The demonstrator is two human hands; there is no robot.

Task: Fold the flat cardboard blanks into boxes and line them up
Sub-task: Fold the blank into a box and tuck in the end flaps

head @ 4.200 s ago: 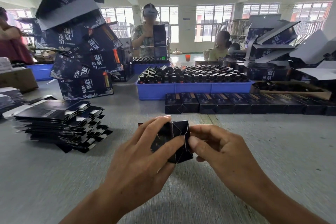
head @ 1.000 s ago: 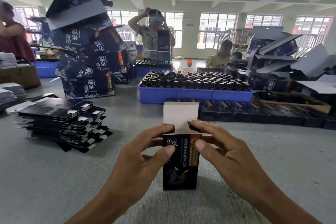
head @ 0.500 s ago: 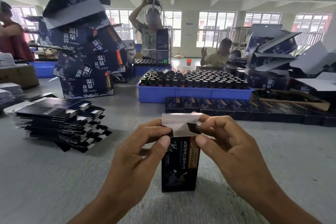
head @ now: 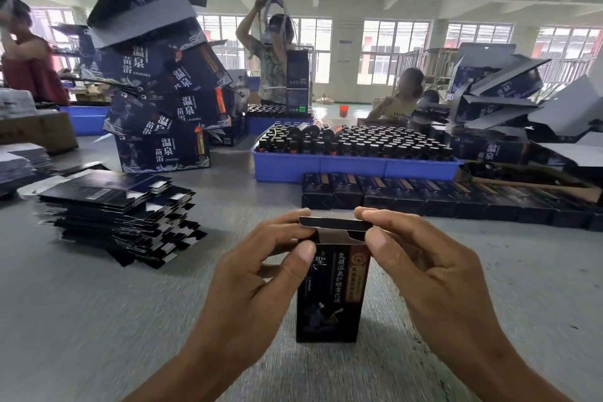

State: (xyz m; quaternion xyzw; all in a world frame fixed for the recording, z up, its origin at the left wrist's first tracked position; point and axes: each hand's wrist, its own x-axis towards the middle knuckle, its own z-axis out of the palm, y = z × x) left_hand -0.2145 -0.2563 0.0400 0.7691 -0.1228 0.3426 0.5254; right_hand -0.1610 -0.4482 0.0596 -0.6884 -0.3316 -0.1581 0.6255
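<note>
One upright dark box is pinched at its top flap by left hand and right hand, flat blanks stacked at ten o'clock.

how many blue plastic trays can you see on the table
3, though stacked cartons may hide more: a bottle-filled blue plastic tray behind the row of folded boxes, another blue tray further back by the standing person, and a third blue tray at far left.

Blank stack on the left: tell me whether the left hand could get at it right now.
Probably not yet: the left hand grips the box top. The stack lies uncovered, with bare table between.
</note>
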